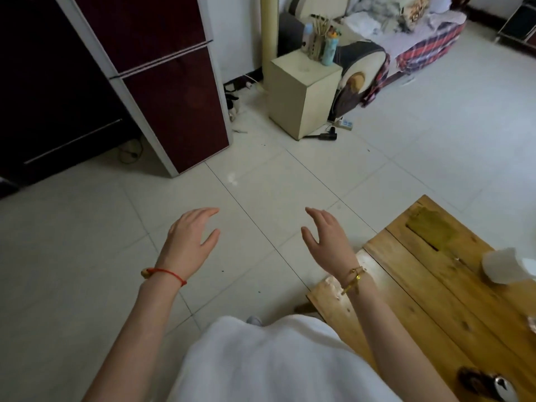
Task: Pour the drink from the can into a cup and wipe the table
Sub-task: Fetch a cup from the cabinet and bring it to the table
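A low wooden table (420, 300) fills the lower right. On it near the right edge stands a white cup-like object (504, 266), partly cut off. A dark can (487, 384) with a shiny top lies at the bottom right corner of the view. A greenish patch (429, 230) marks the table's far end. My left hand (188, 242) hovers over the floor, fingers apart, holding nothing. My right hand (327, 236) is raised just left of the table's near corner, also empty with fingers spread.
A dark red fridge (162, 91) stands at the upper left. A cream box-shaped stand (301, 94) holds bottles and sticks. A sofa with a plaid cover (420, 47) sits at the back right. White floor tiles (261, 175) lie between them.
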{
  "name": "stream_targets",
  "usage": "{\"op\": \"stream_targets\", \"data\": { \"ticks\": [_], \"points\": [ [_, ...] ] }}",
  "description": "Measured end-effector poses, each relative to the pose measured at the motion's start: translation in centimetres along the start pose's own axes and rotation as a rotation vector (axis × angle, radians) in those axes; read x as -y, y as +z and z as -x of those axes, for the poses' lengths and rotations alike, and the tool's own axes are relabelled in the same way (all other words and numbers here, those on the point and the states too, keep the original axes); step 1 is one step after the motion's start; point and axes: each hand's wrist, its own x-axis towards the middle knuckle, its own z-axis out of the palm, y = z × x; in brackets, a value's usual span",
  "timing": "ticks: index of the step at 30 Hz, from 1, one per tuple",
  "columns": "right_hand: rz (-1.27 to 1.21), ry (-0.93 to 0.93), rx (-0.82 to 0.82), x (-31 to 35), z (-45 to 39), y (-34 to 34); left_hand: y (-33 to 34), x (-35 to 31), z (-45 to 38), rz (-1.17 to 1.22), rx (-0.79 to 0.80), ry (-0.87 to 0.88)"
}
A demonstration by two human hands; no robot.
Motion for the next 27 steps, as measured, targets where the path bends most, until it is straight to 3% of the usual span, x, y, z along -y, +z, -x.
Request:
{"op": "stream_targets", "data": {
  "ticks": [13, 27],
  "points": [
    [0.029, 0.019, 0.075, 3.0, -12.7, 3.9, -1.7, 7.0, -10.6, 0.035, 0.025, -0.064],
    [0.096, -0.077, -0.028, 4.9, -42.1, -2.1, -4.8, 8.7, -41.0, -0.028, -0.052, 0.014]
  ]
}}
